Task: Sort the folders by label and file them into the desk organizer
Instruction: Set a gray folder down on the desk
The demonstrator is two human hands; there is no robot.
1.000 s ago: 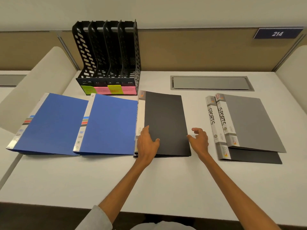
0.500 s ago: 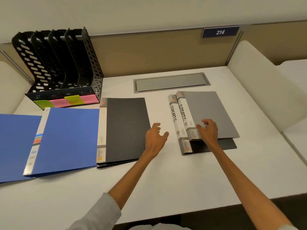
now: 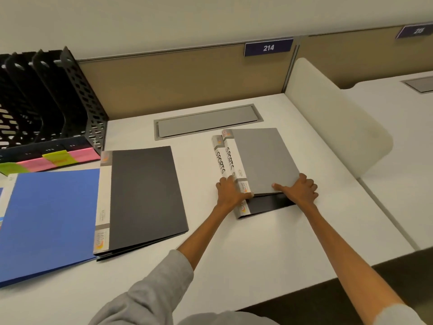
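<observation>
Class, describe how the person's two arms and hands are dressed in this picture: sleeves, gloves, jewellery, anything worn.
Both hands are bare: no gloves, rings or watch show on the left hand or the right hand. The forearms are uncovered too. A light grey sleeve is pushed up toward the left elbow, and a matching grey sleeve edge shows on the right arm.

"SPORTS" handwritten on spine of grey folder (image 3: 262, 160); same word on spine of black folder (image 3: 219, 158) beneath; "214" on blue sign (image 3: 268, 47) at partition; second sign (image 3: 414, 31) too blurred to read.
</observation>
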